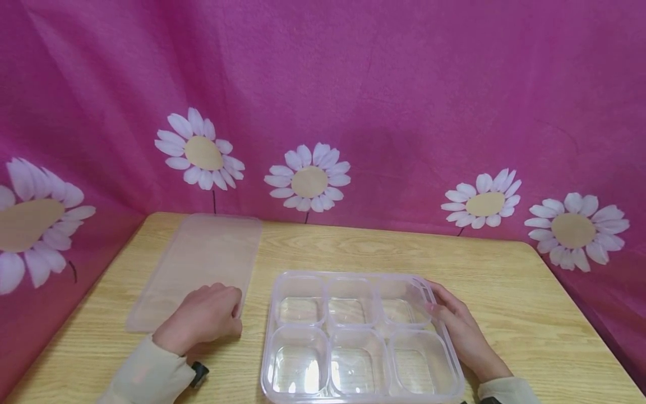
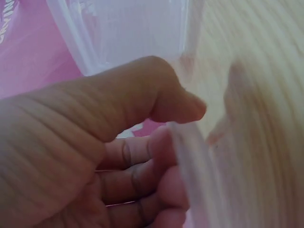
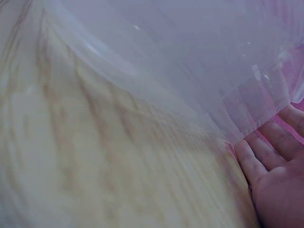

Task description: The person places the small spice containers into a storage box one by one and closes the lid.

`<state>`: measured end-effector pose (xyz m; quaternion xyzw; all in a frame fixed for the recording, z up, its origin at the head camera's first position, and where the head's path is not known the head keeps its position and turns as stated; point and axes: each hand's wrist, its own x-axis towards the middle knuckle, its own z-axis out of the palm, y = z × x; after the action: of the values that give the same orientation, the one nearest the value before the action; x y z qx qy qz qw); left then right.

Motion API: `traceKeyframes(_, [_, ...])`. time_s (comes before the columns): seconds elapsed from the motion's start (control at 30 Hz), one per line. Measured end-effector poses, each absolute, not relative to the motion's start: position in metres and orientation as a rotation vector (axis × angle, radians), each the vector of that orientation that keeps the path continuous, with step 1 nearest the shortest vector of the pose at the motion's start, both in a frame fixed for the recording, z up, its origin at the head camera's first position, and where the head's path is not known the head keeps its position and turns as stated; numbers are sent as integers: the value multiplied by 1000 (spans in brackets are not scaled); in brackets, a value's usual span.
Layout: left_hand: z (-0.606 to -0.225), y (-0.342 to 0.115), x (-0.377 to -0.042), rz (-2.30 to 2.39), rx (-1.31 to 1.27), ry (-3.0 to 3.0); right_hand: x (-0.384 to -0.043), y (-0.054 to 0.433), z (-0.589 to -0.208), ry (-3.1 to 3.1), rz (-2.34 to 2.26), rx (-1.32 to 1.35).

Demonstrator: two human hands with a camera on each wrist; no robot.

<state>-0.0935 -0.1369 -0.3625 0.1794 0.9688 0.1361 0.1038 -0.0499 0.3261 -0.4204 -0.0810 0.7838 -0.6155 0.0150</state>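
Note:
A clear plastic storage box [image 1: 379, 329] sits on the wooden table, with several square compartments inside it, none holding anything visible. My right hand [image 1: 466, 331] holds its right side, thumb over the rim and fingers along the outer wall. From below, the right wrist view shows those fingers [image 3: 268, 147] against the translucent wall. To the left lies a flat translucent lid [image 1: 202, 258]. My left hand [image 1: 207, 314] is at its near right part, fingers curled. Close up, the thumb [image 2: 161, 92] and fingertips pinch the lid's edge [image 2: 183, 147].
The wooden table [image 1: 510, 280] extends to the right of the box and behind it. A magenta cloth [image 1: 393, 101] printed with white daisies hangs along the table's back and sides.

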Motion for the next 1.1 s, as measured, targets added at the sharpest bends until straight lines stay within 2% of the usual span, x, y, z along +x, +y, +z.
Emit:
traceKeyframes(0.5, [-342,-133,-78,193,581,3080,-50,327,-422,2463,-1908,-274])
traceKeyframes(0.73, [-339,-128,-72,35,684,3310,-50,327,-422,2471,-1894,-284])
traceKeyframes(0.93, [-331,-129,-70,255,735,3439,-50,327,-421,2494,-1863,-240])
traceKeyframes(1.1, [-321,-132,-71,524,944,3573,-50,327,-421,2501,-1863,-236])
